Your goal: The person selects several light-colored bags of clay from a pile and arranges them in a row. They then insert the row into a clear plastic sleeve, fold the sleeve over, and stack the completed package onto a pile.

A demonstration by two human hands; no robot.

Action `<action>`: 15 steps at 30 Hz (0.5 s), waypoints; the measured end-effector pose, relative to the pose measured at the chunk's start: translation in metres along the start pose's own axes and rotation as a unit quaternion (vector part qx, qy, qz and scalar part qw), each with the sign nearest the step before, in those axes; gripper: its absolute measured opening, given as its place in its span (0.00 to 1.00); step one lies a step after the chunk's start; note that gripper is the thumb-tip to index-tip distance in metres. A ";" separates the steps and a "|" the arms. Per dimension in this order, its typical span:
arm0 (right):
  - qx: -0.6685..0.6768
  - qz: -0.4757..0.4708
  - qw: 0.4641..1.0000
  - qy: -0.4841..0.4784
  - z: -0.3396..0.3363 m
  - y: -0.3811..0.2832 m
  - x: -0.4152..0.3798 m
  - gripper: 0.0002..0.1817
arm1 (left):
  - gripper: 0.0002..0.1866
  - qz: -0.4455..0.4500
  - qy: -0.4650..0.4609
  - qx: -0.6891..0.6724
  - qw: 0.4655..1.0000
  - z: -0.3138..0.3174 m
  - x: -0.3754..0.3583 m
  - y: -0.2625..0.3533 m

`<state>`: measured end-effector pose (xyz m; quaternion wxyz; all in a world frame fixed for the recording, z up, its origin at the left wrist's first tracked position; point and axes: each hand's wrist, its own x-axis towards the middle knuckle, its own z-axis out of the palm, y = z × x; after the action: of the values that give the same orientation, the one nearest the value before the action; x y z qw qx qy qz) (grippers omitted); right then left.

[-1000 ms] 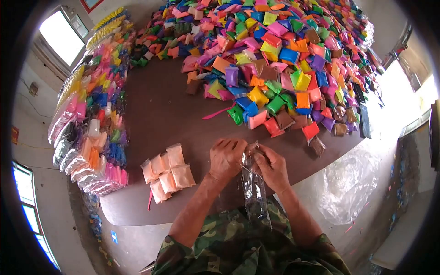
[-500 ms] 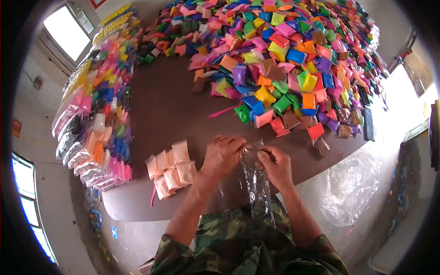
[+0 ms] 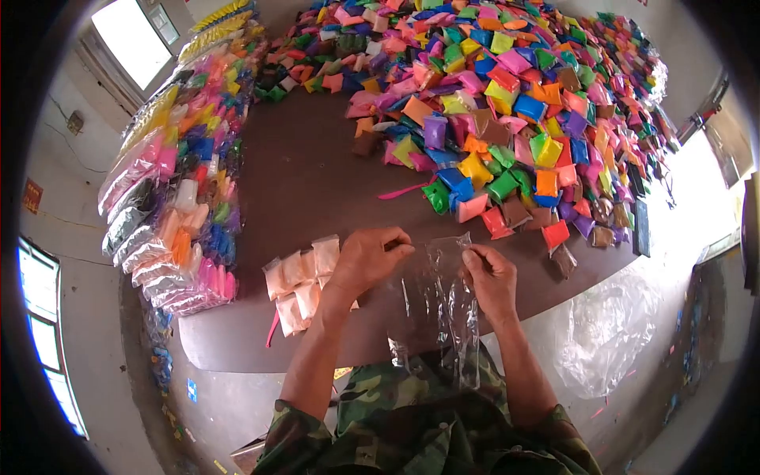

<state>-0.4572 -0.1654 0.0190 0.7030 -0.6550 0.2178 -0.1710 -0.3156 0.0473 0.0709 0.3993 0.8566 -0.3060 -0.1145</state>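
A clear plastic bag [image 3: 451, 309] hangs in front of me, its lower end over the table edge and my camouflage clothing. My right hand [image 3: 492, 285] pinches its upper right corner between thumb and fingers. On the bag's left side, my left hand [image 3: 370, 261] is closed in a pinch at the film's edge, though the see-through film is hard to make out there. Beside my left wrist lies a group of peach-coloured packets [image 3: 297, 281] in rows, partly hidden by my forearm. A pink strip [image 3: 273, 328] pokes out beneath them.
A large heap of small colourful packets [image 3: 507, 119] covers the table's back and right. Stacked clear bags of coloured packets [image 3: 174, 206] line the left side. Another pink strip [image 3: 402, 191] lies on the brown table [image 3: 293, 174]. Crumpled clear plastic [image 3: 606, 340] sits on the floor at right.
My hands have moved apart, the left one leftward, and the bag between them is spread wider. The whole view has shifted slightly.
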 end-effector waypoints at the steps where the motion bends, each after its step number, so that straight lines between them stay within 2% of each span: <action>1: -0.008 -0.020 1.000 -0.003 0.001 0.001 0.003 0.11 | 0.10 -0.004 0.002 -0.009 1.000 -0.003 0.000 0.000; 4: -0.067 -0.071 0.995 -0.001 0.005 -0.010 0.019 0.12 | 0.10 -0.008 0.041 -0.066 0.997 -0.008 -0.001 -0.002; 7: -0.064 -0.093 0.994 0.011 0.007 -0.001 0.044 0.14 | 0.10 0.008 0.126 -0.033 0.991 -0.008 -0.005 -0.004; 10: -0.108 -0.103 0.988 0.041 0.016 0.003 0.060 0.14 | 0.10 0.112 0.273 0.185 0.938 -0.004 -0.015 0.015; 13: -0.144 -0.127 0.981 0.034 0.024 0.027 0.076 0.13 | 0.12 0.175 0.191 0.247 0.934 0.022 -0.042 0.015; 15: -0.139 -0.149 0.979 0.025 0.030 0.026 0.077 0.12 | 0.15 0.156 0.121 0.239 0.951 0.042 -0.068 0.026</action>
<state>-0.3774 -0.1781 -0.0117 0.5659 -0.7670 0.1574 -0.2583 -0.3990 0.0508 0.0602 0.2295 0.8760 -0.4037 0.1306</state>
